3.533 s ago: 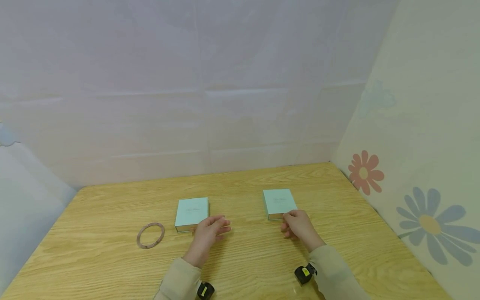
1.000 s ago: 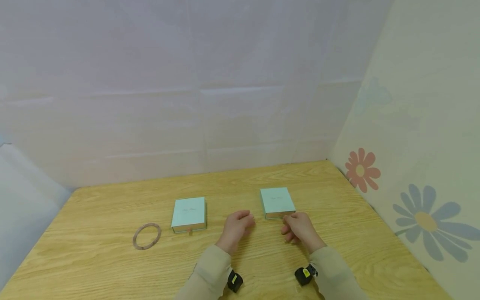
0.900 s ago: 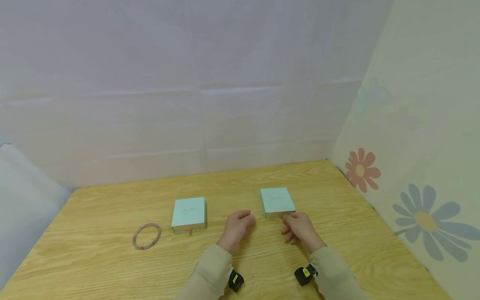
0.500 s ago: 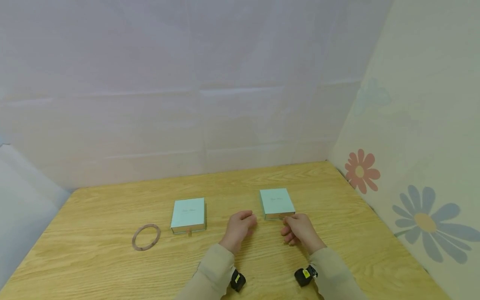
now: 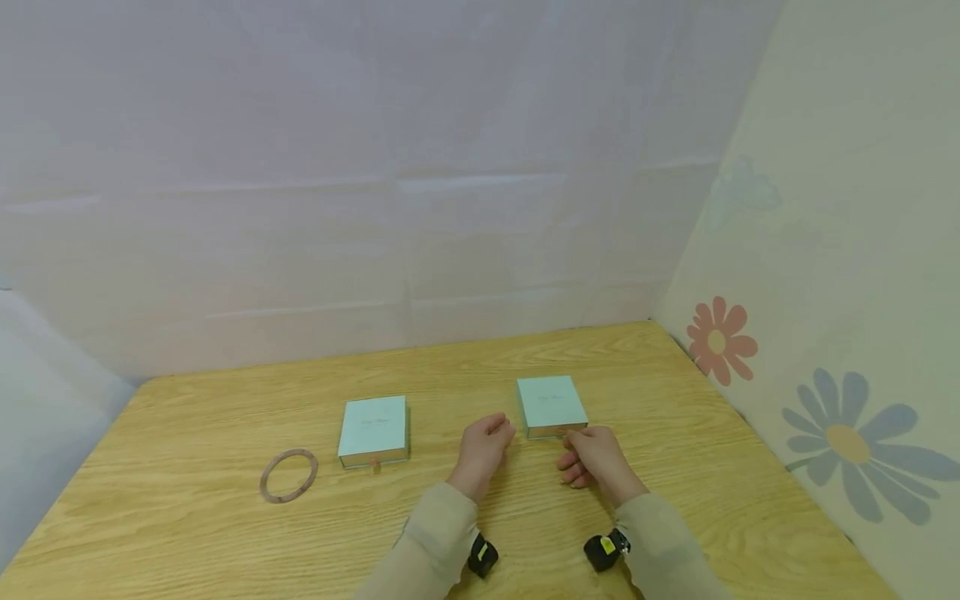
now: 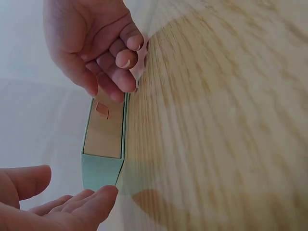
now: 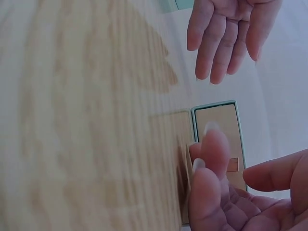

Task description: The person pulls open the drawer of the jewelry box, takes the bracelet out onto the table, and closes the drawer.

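Note:
Two pale mint drawer boxes lie on the wooden table: a left box and a right box. My right hand is at the front of the right box, its thumb and fingers apart around the small ribbon pull tab. The tab shows free in the left wrist view, just below those fingertips. Beside the right box's left front corner is my left hand, fingers extended and holding nothing; whether it touches the box I cannot tell. A brownish-pink bangle lies flat left of the left box.
The left box's pull tab hangs at its front edge. A wood-grain table spans the lower view. Behind it hangs a pale curtain; a flower-patterned sheet borders the right side.
My left hand has moved from the left box's front over to the right box, then edged slightly closer. My right hand stays at the right box's front. Boxes and bangle keep their places.

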### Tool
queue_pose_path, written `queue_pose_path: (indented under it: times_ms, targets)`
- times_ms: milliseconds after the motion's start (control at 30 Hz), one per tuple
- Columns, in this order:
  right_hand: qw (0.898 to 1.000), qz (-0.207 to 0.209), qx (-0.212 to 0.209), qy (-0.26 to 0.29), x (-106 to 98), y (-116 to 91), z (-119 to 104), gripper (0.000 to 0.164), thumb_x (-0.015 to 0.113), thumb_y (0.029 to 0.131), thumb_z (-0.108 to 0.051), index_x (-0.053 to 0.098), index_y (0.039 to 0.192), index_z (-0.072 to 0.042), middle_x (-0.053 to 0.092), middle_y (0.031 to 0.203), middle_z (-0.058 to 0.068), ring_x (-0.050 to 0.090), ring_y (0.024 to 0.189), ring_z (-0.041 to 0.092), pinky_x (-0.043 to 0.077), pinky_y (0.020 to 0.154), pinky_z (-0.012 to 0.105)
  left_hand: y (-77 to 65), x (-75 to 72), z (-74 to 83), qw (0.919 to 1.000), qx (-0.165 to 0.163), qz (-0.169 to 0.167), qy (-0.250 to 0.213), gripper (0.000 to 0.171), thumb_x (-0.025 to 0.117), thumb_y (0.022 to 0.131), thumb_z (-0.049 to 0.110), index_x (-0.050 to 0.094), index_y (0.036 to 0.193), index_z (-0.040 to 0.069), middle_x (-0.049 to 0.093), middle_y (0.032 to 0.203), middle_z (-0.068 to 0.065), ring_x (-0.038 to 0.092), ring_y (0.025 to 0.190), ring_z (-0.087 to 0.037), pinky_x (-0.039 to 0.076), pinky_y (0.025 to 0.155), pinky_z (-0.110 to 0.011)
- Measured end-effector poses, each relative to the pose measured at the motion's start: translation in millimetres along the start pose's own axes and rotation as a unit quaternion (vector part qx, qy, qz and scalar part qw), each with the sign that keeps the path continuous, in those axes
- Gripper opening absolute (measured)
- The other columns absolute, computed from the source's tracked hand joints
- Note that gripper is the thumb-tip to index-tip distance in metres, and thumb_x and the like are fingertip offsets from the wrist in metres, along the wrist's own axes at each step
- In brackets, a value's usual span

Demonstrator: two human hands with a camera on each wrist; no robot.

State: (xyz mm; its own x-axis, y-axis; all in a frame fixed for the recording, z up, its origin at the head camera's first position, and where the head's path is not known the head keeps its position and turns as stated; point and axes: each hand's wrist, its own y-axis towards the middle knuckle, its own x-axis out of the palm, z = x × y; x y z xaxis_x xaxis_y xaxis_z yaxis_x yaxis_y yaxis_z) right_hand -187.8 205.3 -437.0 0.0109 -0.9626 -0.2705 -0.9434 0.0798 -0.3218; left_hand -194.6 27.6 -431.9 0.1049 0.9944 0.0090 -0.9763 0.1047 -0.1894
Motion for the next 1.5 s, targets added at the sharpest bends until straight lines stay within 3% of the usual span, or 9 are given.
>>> queue_pose_path:
  times_ms: [433,1100,1500]
  targets:
    - [0.999,0.005,0.015,0.032,4,4,0,0.028,0.042,0.102,-0.016,0.055,0.094,0.007,0.064,0.066,0.011,0.062,0.049,0.015,0.050,0.043,0.026,6.4,15.7,4.5,0.9997,0.016,0.018,0.004,0.048,0.056,0.098,0.008,0.040,0.136,-0.017,0.045,0.139,-0.031,0.041,0.131,-0.043,0.038,0.105,-0.050]
    - [0.999,-0.001,0.017,0.039,7,4,-3,0.026,0.045,0.101,-0.014,0.056,0.094,0.009,0.064,0.064,0.010,0.061,0.048,0.015,0.051,0.043,0.026,25.3,28.5,3.5,0.9972,0.013,0.066,0.033,0.045,0.056,0.098,0.007,0.044,0.136,-0.014,0.048,0.138,-0.028,0.043,0.130,-0.040,0.038,0.106,-0.046]
    - [0.999,0.004,0.027,0.045,7,6,-3,0.028,0.043,0.102,-0.015,0.056,0.094,0.010,0.064,0.064,0.011,0.061,0.047,0.015,0.050,0.042,0.027,30.0,31.1,4.5,0.9947,0.021,0.076,0.067,0.043,0.058,0.097,0.007,0.047,0.133,-0.014,0.050,0.135,-0.028,0.046,0.128,-0.040,0.040,0.105,-0.047]
